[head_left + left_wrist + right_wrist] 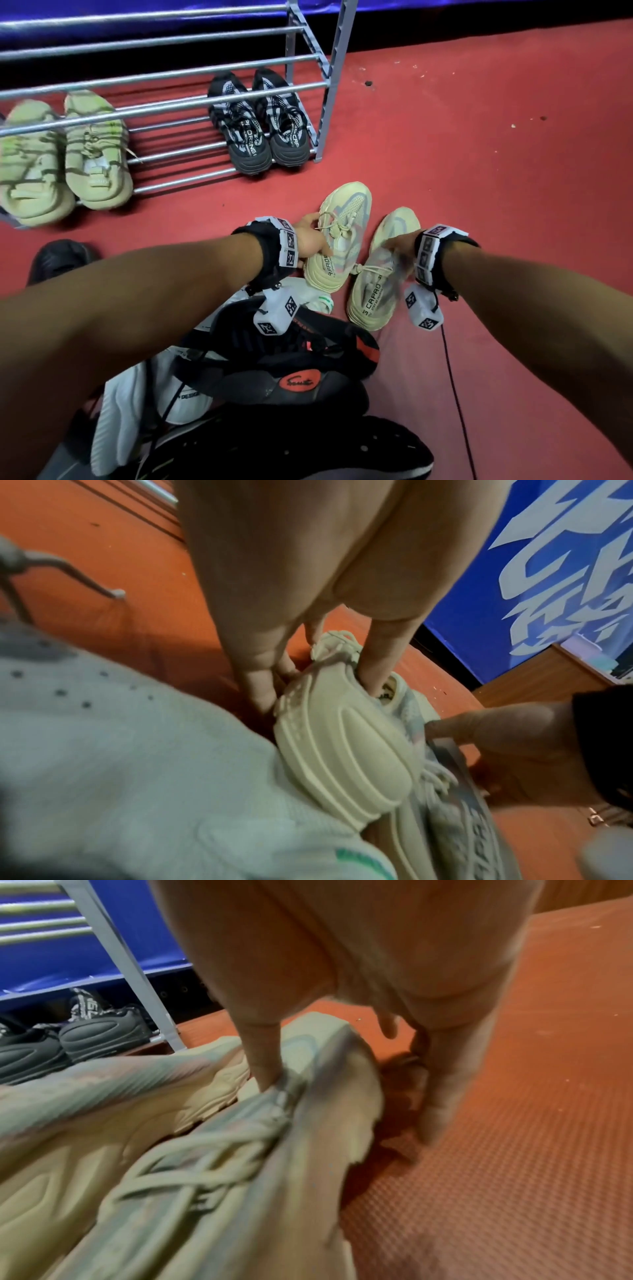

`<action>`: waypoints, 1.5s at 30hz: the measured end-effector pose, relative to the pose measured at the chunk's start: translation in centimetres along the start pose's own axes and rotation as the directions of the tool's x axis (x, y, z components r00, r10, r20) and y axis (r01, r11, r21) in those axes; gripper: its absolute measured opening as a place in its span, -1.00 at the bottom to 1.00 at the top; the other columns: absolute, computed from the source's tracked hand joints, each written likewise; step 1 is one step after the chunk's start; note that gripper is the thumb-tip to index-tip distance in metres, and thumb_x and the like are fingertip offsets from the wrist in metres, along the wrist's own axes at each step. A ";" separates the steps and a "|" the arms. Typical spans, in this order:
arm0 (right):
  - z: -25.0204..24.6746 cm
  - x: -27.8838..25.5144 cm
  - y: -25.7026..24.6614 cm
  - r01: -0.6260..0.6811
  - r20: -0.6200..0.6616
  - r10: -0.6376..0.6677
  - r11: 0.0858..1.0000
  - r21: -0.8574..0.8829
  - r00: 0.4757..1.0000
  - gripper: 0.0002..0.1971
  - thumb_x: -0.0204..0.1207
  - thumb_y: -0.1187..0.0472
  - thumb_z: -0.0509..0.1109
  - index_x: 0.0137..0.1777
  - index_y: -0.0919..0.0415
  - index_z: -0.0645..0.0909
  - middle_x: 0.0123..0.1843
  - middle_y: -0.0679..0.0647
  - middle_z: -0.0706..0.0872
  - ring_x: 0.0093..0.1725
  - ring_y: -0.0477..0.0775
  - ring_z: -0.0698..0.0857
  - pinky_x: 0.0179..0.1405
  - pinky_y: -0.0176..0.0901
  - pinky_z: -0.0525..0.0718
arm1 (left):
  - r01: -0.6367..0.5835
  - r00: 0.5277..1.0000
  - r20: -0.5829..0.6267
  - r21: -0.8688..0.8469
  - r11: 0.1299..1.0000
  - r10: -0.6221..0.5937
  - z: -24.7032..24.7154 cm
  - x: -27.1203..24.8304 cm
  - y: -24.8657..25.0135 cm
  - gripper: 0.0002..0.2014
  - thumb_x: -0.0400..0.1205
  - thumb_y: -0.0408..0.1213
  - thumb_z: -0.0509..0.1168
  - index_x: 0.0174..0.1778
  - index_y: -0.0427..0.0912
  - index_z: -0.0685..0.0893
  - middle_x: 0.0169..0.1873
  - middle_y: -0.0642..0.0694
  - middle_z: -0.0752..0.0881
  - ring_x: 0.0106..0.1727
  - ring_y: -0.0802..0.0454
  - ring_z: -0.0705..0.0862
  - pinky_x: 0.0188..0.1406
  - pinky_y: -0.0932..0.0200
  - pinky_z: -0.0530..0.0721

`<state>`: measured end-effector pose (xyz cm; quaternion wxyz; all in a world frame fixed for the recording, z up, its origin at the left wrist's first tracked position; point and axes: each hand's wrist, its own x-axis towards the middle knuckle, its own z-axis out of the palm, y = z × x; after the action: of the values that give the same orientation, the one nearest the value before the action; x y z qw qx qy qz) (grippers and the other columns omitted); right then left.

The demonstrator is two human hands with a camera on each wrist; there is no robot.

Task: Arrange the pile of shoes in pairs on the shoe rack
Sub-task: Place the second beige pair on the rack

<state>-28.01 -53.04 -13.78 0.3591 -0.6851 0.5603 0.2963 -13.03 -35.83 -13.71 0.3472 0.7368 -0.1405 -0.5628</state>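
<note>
Cream sneakers side by side on red floor: left grip [310,240] holds left sneaker [337,240], right grip [399,245] holds right sneaker [376,291]

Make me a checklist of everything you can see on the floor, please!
Surface: red floor mat, a few specks on it.
Job's things: shoe rack holds a pale green pair and a black pair on its lowest shelf; a cream pair is being picked up.
Clutter: pile of black and white shoes near the person.
Hands: left hand grips the left cream shoe; right hand grips the right cream shoe.
Cables: thin black cord hangs from the right wrist.
Surroundings: blue banner behind.
</note>
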 end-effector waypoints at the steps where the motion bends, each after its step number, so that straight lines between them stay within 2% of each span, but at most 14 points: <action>1: 0.0 0.5 0.0 -0.031 0.014 0.030 0.997 0.071 0.999 -0.37 0.62 -0.08 0.39 0.52 0.38 0.49 0.20 0.29 0.70 0.29 0.35 0.69 0.44 0.26 0.59 | -0.017 0.999 -0.029 -0.016 1.000 0.016 0.1 -0.5 0.1 -0.06 0.41 -0.52 0.44 0.66 0.14 0.24 0.34 -0.14 0.67 0.18 -0.27 0.75 0.03 -0.16 0.79; 3: 0.0 0.0 -1.2 -0.046 -0.070 0.047 0.999 0.030 0.996 -0.54 0.62 -0.06 0.41 0.30 0.33 0.58 0.14 0.20 0.71 0.23 0.29 0.70 0.43 0.24 0.60 | -0.050 0.995 -0.087 -0.054 0.997 0.045 0.1 -1.0 -0.2 -0.12 0.47 -0.59 0.38 0.67 0.08 0.26 0.31 -0.16 0.67 0.21 -0.28 0.73 -0.08 -0.01 0.77; 6: -0.4 -2.3 -3.3 0.082 -0.179 -0.093 0.994 -0.067 0.979 -0.78 0.70 0.14 0.32 0.03 0.34 0.50 0.49 0.26 0.57 0.54 0.33 0.51 0.59 0.20 0.41 | -0.101 0.986 -0.144 -0.102 0.990 0.086 -0.4 -1.4 -0.5 -0.09 0.45 -0.59 0.36 0.70 0.05 0.24 0.38 -0.12 0.63 0.30 -0.20 0.67 0.19 -0.07 0.74; 8: -0.3 -1.2 -4.5 0.165 -0.262 -0.144 0.984 0.060 0.954 -0.64 0.63 0.16 0.29 0.30 0.42 0.44 0.54 0.33 0.50 0.52 0.46 0.50 0.54 0.29 0.46 | -0.127 0.978 -0.180 -0.119 0.985 0.105 -1.7 -2.2 -0.3 -0.07 0.46 -0.57 0.36 0.74 0.00 0.17 0.51 -0.11 0.55 0.42 -0.16 0.59 0.36 -0.06 0.65; 10: -0.4 -1.5 -5.7 0.217 -0.342 -0.145 0.959 0.182 0.928 -0.58 0.49 0.16 0.28 0.35 0.13 0.40 0.25 0.34 0.67 0.12 0.46 0.75 0.07 0.34 0.77 | -0.138 0.965 -0.238 -0.117 0.983 0.107 -3.3 -3.2 -0.2 -0.06 0.50 -0.51 0.35 0.76 -0.01 0.07 0.56 -0.11 0.48 0.46 -0.16 0.56 0.40 -0.01 0.60; 13: -0.5 -4.8 -7.6 0.316 -0.310 -0.231 0.912 0.261 0.922 -0.75 0.62 0.28 0.32 0.23 0.03 0.46 -0.11 0.18 0.70 -0.29 0.24 0.74 -0.45 0.00 0.76 | -0.127 0.931 -0.355 -0.092 0.988 0.086 -6.3 -4.5 -0.6 -0.03 0.47 -0.38 0.36 0.76 0.05 0.02 0.53 -0.21 0.51 0.33 -0.20 0.66 0.30 -0.02 0.67; 16: -0.3 -6.1 -8.9 0.375 -0.285 -0.290 0.872 0.315 0.913 -0.73 0.63 0.27 0.37 0.30 0.11 0.56 0.02 0.26 0.76 -0.09 0.35 0.80 -0.14 0.29 0.83 | -0.166 0.923 -0.372 -0.161 0.973 0.096 -8.7 -6.2 -0.8 -0.11 0.51 -0.47 0.30 0.75 0.02 0.09 0.17 -0.20 0.70 -0.10 -0.04 0.73 -0.28 0.32 0.70; 20: -0.5 -7.6 -11.5 0.395 -0.301 -0.290 0.830 0.393 0.909 -0.65 0.64 0.20 0.37 0.42 0.10 0.55 0.15 0.26 0.78 0.02 0.36 0.81 0.00 0.32 0.82 | -0.188 0.909 -0.401 -0.157 0.969 0.112 -11.0 -8.2 -2.3 -0.25 0.51 -0.57 0.24 0.67 -0.13 0.31 0.24 -0.24 0.69 -0.23 0.07 0.61 -0.52 0.44 0.56; 22: -0.2 -8.1 -13.0 0.404 -0.290 -0.298 0.797 0.449 0.909 -0.66 0.62 0.16 0.38 0.38 0.13 0.57 0.16 0.29 0.79 0.04 0.39 0.83 0.02 0.38 0.81 | -0.187 0.905 -0.412 -0.159 0.969 0.107 -11.9 -9.1 -3.5 -0.28 0.49 -0.58 0.23 0.63 -0.16 0.37 -0.04 -0.12 0.72 -0.37 0.12 0.53 -0.68 0.46 0.44; 28: 3.6 -9.6 -17.3 0.398 -0.200 -0.345 0.779 0.484 0.917 -0.68 0.61 0.13 0.41 0.30 0.22 0.61 0.12 0.27 0.83 0.03 0.35 0.84 0.03 0.36 0.81 | -0.169 0.897 -0.438 -0.210 0.963 0.062 -15.0 -12.0 -5.8 -0.23 0.49 -0.61 0.18 0.67 -0.12 0.31 -0.24 0.00 0.63 -0.34 0.14 0.53 -0.63 0.45 0.49; 35: 8.7 -11.9 -22.1 0.548 -0.108 -0.548 0.760 0.349 0.829 -0.92 0.62 0.17 0.42 0.06 0.12 0.67 0.11 0.23 0.83 0.03 0.28 0.82 0.15 0.19 0.78 | -0.154 0.900 -0.435 -0.234 0.960 0.039 -18.4 -14.6 -9.4 -0.13 0.43 -0.65 0.18 0.70 -0.06 0.26 -0.15 -0.08 0.65 -0.28 0.07 0.55 -0.51 0.34 0.53; 40: 11.9 -12.6 -20.3 0.402 0.187 -0.470 0.861 0.310 0.863 -0.73 0.52 0.37 0.42 0.22 0.31 0.60 -0.03 0.24 0.79 -0.13 0.24 0.80 -0.18 0.00 0.86 | -0.149 0.890 -0.456 -0.253 0.956 0.018 -18.2 -15.8 -10.4 -0.23 0.49 -0.60 0.19 0.70 -0.30 0.23 -0.15 0.20 0.57 -0.36 0.15 0.55 -0.70 0.43 0.43; 42: 13.8 -11.7 -18.1 0.394 0.238 -0.436 0.896 0.205 0.868 -0.42 0.33 0.33 0.56 0.36 0.17 0.50 0.17 0.28 0.77 0.05 0.39 0.81 -0.05 0.34 0.83 | -0.182 0.885 -0.464 -0.258 0.949 0.044 -17.9 -16.0 -10.4 -0.15 0.50 -0.61 0.19 0.74 -0.08 0.15 -0.11 0.03 0.65 -0.50 0.20 0.53 -0.72 0.43 0.42; 45: 14.9 -11.6 -16.4 0.439 0.153 -0.481 0.865 0.242 0.863 -0.25 0.27 0.34 0.54 0.44 0.04 0.33 0.23 0.25 0.72 0.12 0.33 0.79 0.07 0.30 0.79 | -0.258 0.853 -0.512 -0.245 0.935 0.101 -17.7 -16.3 -10.6 -0.19 0.53 -0.61 0.19 0.72 -0.02 0.22 0.13 -0.22 0.69 -0.52 0.21 0.54 -0.68 0.45 0.44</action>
<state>-14.24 -32.45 -10.16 0.5428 -0.7251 0.3658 0.2142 -3.95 -12.18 -6.67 0.5324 0.7763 -0.0281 -0.3363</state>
